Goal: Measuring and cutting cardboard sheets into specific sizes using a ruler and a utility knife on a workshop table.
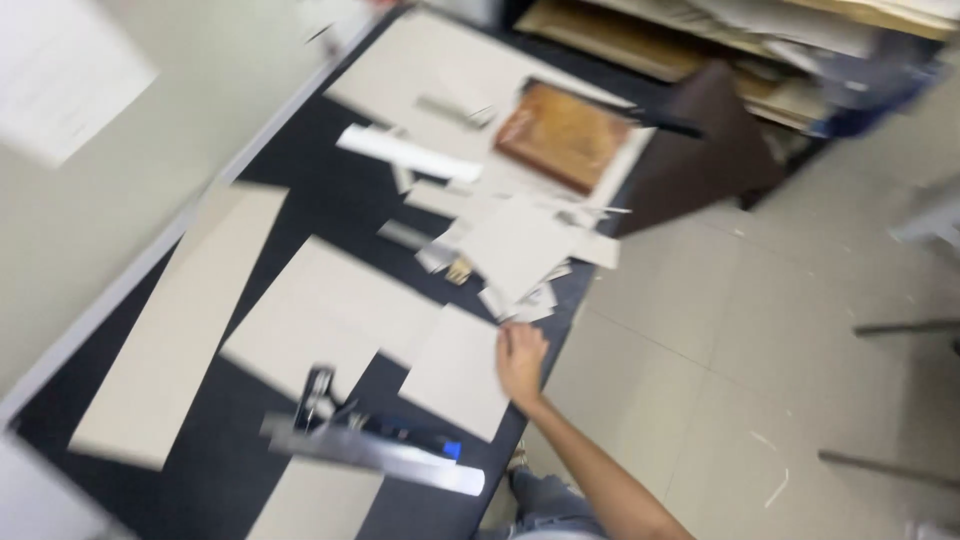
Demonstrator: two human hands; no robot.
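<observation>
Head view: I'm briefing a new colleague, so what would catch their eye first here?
Pale grey card sheets spread across the black table, with the right hand resting on the edge of one small sheet. A brown wooden panel stands out at the far end, and a metal ruler lies near the front.

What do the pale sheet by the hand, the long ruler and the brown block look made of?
Pale sheet: likely matte card or board, flat and stiff-edged. Ruler: probably metal, with a silvery sheen. Brown block: perhaps wood or leather, warm mottled brown; blur leaves it open. The right hand rests at the sheet's edge.
</observation>
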